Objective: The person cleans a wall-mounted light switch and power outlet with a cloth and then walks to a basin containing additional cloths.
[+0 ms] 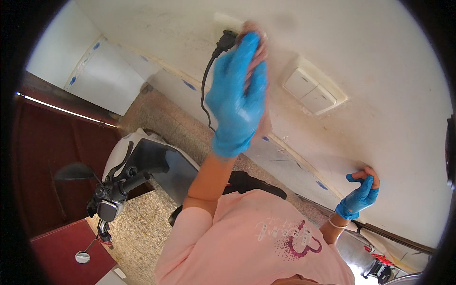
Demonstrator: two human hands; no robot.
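My left hand [238, 103], in a blue glove, is shut on a crumpled pink cloth [262, 53] against the white wall [384, 89]. Right beside its fingers, a black power plug [227, 41] sits at a pale wall socket [228, 20], partly hidden by the cloth and hand. The plug's black cord [203, 85] runs down behind my wrist. To the right of the cloth is a white two-rocker light switch [315, 87], with smudges on the wall around it. My right hand [361, 194] holds nothing; its bent fingertips, bare through a torn blue glove, rest at the wall.
A white and black motor scooter [142, 167] with mirrors stands at the left on a speckled floor [146, 217]. Behind it is a dark red door [46, 153]. A tile border [164, 66] with blue motifs runs along the lower wall. Red and black items [381, 263] lie at lower right.
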